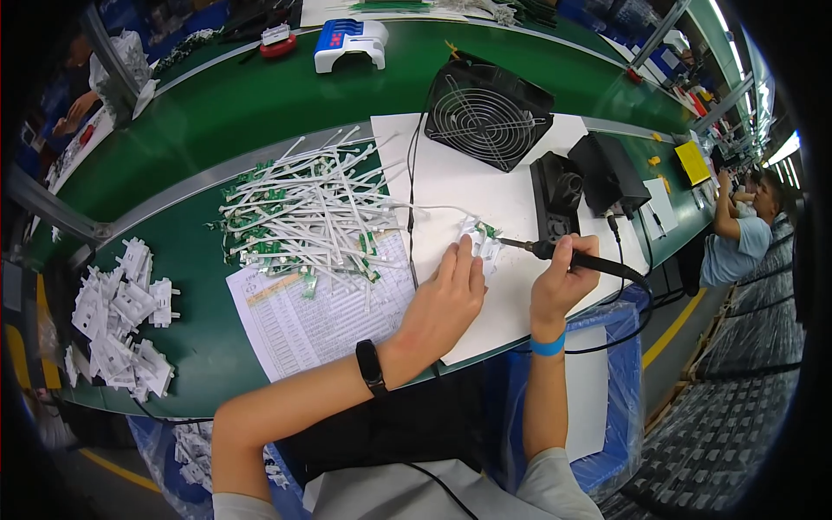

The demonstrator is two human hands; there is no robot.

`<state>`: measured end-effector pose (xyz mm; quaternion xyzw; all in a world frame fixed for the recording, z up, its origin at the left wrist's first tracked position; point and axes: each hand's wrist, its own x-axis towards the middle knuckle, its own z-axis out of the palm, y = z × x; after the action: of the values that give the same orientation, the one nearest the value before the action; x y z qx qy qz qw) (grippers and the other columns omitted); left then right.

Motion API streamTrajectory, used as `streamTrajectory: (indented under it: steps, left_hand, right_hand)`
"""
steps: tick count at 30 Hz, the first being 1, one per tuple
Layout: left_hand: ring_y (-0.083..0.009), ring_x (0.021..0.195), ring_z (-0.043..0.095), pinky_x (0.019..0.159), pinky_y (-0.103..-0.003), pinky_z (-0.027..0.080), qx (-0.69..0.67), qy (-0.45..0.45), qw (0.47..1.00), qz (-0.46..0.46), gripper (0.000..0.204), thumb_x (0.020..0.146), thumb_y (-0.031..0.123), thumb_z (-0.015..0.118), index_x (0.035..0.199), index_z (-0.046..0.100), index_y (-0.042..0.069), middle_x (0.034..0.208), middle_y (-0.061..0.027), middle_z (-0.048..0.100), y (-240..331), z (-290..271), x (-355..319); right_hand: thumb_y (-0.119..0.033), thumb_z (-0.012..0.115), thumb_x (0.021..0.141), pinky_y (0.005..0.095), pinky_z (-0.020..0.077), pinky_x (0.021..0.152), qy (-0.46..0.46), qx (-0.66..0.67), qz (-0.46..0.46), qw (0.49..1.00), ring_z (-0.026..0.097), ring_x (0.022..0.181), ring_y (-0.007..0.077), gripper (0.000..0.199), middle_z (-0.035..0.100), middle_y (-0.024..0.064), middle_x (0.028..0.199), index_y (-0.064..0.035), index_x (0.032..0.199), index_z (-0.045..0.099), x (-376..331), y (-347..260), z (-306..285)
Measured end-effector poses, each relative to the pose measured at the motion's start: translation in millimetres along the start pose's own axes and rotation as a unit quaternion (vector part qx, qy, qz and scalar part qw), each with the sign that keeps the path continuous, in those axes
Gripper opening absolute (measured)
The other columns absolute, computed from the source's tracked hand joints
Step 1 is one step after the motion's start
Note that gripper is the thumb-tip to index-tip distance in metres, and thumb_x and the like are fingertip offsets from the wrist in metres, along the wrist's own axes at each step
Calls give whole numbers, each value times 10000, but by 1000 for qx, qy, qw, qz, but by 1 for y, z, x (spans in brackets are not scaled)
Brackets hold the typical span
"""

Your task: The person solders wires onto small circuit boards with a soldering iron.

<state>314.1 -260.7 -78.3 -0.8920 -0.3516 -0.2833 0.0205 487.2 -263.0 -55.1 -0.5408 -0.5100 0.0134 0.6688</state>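
While R grip [560,290] clamps iron [618,267], can't tell L grip [446,296], wht sheet [507,305] on grn bench [198,364], co-worker [737,250] beyond

The right hand [563,282] grips a soldering iron [611,265], tip at a small circuit board [489,230] beside the left hand's [444,299] fingertips; white parts [126,316] lie heaped left, a fan [485,120] far.

Noted matt black plastic on soldering iron [576,259], metal toward tip [511,244]. Logged smooth tabletop [198,282], white plastic pieces [121,316], metal wire on fan guard [482,121].
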Motion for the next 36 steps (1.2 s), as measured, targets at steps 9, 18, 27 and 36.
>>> streamTrajectory:
  steps: [9,18,27,36]
  left_hand:
    - [-375,1226,549,953,-343,542,2,-25,1000,3,395,928,177,641,1184,625,-124,1354,-334,534,1,-4,2]
    - [-390,1266,534,1029,-335,501,13,-60,998,7,420,979,200,570,1232,616,-132,1384,-352,521,-2,-5,0]
    - [-371,1215,555,915,-351,570,-7,-10,1000,11,413,910,184,673,1174,600,-126,1352,-335,528,0,-3,0]
    - [-365,1186,563,897,-358,578,1,-5,1000,22,406,890,176,688,1157,615,-121,1338,-332,538,1,1,1]
  right_hand:
    - [-111,562,1020,220,305,601,-7,-15,1,1000,383,681,59,213,466,-6,747,-46,846,457,2,1,-4]
    - [-91,553,1032,230,415,731,93,-58,-60,992,473,784,72,161,512,17,821,-24,896,498,32,-24,-43]
    - [-135,640,1011,210,385,602,27,-141,-20,989,460,683,37,144,537,-14,762,-20,937,592,86,34,-27]
    - [-84,712,949,213,420,664,-83,-121,32,989,513,744,61,182,594,6,866,4,1074,613,83,60,-30]
